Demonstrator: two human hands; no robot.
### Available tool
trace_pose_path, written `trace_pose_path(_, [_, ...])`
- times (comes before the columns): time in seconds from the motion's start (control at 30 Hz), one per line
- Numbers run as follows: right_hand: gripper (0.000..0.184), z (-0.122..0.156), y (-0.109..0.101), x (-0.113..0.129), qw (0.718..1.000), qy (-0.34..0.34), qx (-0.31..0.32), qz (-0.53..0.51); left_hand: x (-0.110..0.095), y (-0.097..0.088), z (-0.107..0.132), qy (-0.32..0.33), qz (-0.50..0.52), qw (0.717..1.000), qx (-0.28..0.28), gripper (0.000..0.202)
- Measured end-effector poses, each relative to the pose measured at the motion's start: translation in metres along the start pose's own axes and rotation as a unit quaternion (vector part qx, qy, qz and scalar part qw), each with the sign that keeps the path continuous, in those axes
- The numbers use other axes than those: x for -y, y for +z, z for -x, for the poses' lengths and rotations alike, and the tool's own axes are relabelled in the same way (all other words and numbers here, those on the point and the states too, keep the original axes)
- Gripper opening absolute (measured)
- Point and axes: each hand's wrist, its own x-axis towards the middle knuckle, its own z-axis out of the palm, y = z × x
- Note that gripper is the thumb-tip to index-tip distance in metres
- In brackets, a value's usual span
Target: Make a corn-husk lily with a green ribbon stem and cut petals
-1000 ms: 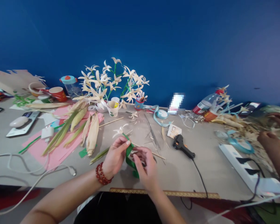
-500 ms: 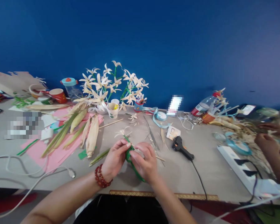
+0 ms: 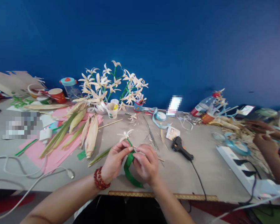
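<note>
Near the table's front, my left hand (image 3: 116, 155) pinches the thin green stem of a small cream husk flower (image 3: 126, 134), whose petals spread just beyond my fingertips. Close against it, my right hand (image 3: 146, 161) is closed at the same stem, its thumb and fingertips on a green strip, perhaps tape or ribbon (image 3: 130, 175). The wider part of this strip hangs between my hands and curves down to the tabletop. My fingers hide exactly where strip and stem meet. A red bead bracelet (image 3: 102, 179) circles my left wrist.
A glue gun (image 3: 182, 148) lies right of my hands, its cord running off the front edge. Corn husks (image 3: 91, 137) on pink paper lie left. Husk flowers (image 3: 102, 81) stand behind. A power strip (image 3: 234, 168) and another person's hands (image 3: 267, 143) are at right.
The green strip now hangs as a broad curve between my hands, where before it was mostly behind my right hand. The flower has turned and shifted slightly right; both hands stay close together.
</note>
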Motion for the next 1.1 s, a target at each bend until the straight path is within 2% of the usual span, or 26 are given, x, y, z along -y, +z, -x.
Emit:
trace_pose_path(0.27, [0.025, -0.002, -0.004, 0.001, 0.996, 0.027, -0.035, -0.077, 0.000, -0.004, 0.000, 0.033, -0.055, 0.997, 0.039, 0.009])
trace_pose_path(0.43, [0.021, 0.004, -0.006, 0.001, 0.980, 0.110, -0.040, -0.162, 0.002, -0.005, 0.000, 0.046, -0.092, 0.994, 0.049, 0.010])
trace_pose_path(0.53, [0.011, 0.008, -0.004, 0.001, 0.942, 0.207, -0.059, -0.259, 0.003, -0.006, 0.001, 0.066, -0.130, 0.988, 0.052, 0.011])
trace_pose_path(0.63, [0.002, 0.009, -0.003, 0.002, 0.882, 0.299, -0.067, -0.359, 0.003, -0.006, 0.001, 0.075, -0.155, 0.984, 0.053, 0.011])
trace_pose_path(0.73, [0.008, 0.009, -0.004, 0.004, 0.818, 0.373, -0.062, -0.435, 0.000, -0.004, 0.002, 0.083, -0.166, 0.980, 0.068, 0.010])
trace_pose_path(0.83, [0.013, 0.008, -0.004, 0.007, 0.768, 0.411, -0.067, -0.488, -0.004, -0.002, 0.004, 0.093, -0.174, 0.976, 0.095, 0.009])
trace_pose_path(0.93, [0.015, 0.009, -0.004, 0.008, 0.738, 0.429, -0.072, -0.517, -0.005, -0.001, 0.005, 0.097, -0.173, 0.974, 0.112, 0.009])
trace_pose_path(1.1, [0.015, 0.012, -0.002, 0.009, 0.713, 0.450, -0.074, -0.533, -0.001, -0.003, 0.004, 0.096, -0.169, 0.973, 0.123, 0.009])
